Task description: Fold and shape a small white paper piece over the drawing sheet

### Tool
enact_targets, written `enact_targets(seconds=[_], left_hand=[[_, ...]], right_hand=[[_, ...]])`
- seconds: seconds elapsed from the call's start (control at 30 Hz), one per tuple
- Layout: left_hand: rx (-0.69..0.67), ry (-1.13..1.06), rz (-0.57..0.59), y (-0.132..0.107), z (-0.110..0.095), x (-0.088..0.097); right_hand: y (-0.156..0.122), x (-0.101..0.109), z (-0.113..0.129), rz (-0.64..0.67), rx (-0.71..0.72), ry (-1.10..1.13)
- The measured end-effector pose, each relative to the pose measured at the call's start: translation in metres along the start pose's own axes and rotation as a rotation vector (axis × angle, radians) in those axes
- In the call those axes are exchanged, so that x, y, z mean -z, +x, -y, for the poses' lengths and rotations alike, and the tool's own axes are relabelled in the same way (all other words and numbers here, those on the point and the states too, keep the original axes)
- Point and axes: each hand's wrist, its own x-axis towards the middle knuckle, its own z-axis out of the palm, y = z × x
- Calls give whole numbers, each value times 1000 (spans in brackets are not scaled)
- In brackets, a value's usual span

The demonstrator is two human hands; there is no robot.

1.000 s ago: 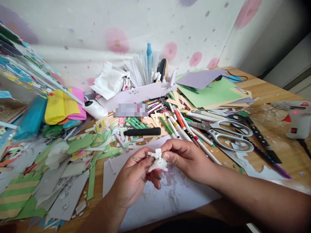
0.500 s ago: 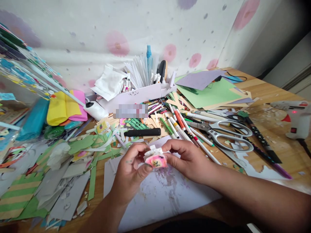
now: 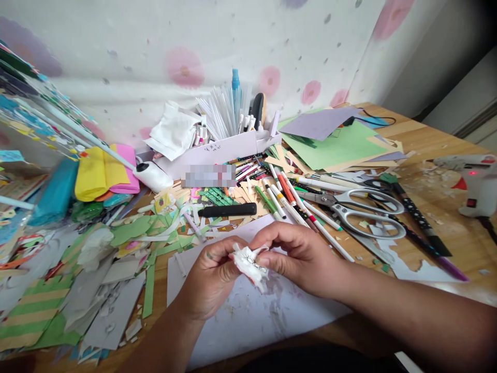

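Between my two hands is a small white crumpled paper piece (image 3: 250, 265) with dark line marks on it and a pinkish edge below. My left hand (image 3: 213, 274) pinches its left side between thumb and fingers. My right hand (image 3: 298, 256) grips its upper right corner, thumb on the face towards me. The piece is held just above a white sheet (image 3: 233, 331) stained with purple and brown smears. A black marker-like stick (image 3: 227, 210) lies on the clutter beyond my hands.
Large silver-handled scissors (image 3: 363, 210) lie right of my hands, beside several scattered pens. A glue gun (image 3: 471, 181) with a lit red light stands at far right. Paper scraps (image 3: 104, 290) cover the left side. A white box (image 3: 221, 150) of sticks and pens stands behind.
The paper piece has been turned over: its pink and yellow painted face showed before, and its white side with dark lines shows now. Both hands still hold it.
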Motion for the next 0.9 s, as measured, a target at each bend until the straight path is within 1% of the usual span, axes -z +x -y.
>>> enact_targets(seconds=[0.1,0.17,0.23,0.27,0.3,0.33,0.37,0.4,0.47,0.5,0.53,0.67,0.77,0.9], left_hand=[[54,-72,-82,1,3,-2],[32,-5,-197,1,5,-2],[-72,192,-334,0,5,-1],[-152,331,-390,-1,4,-2],[-242,480,-422,-3,2,-2],[-324,615,-422,-4,0,-3],[-383,718,-393,-6,-2,-4],[-414,780,-341,-7,-3,-5],[-405,795,-239,-9,-4,-5],[-379,783,-220,-10,-4,-5],[-353,784,-226,-10,-2,-5],[-281,895,-330,-12,0,-6],[-261,932,-322,-13,-3,-7],[-237,880,-323,-12,-6,-7]], right_hand=[[1,1,0,9,-71,86],[3,1,-2,-2,-120,168],[5,1,-4,-27,-159,258],[6,1,-5,-41,-180,295],[7,0,-6,-57,-200,321],[8,0,-6,-75,-219,336],[8,-1,-7,-92,-236,339],[8,-1,-7,-108,-245,337],[9,-2,-8,-127,-257,337],[9,-1,-8,-127,-261,345],[10,-1,-8,-124,-265,355],[11,1,-8,-114,-294,382],[11,2,-9,-108,-310,384],[11,2,-11,-105,-308,410]])
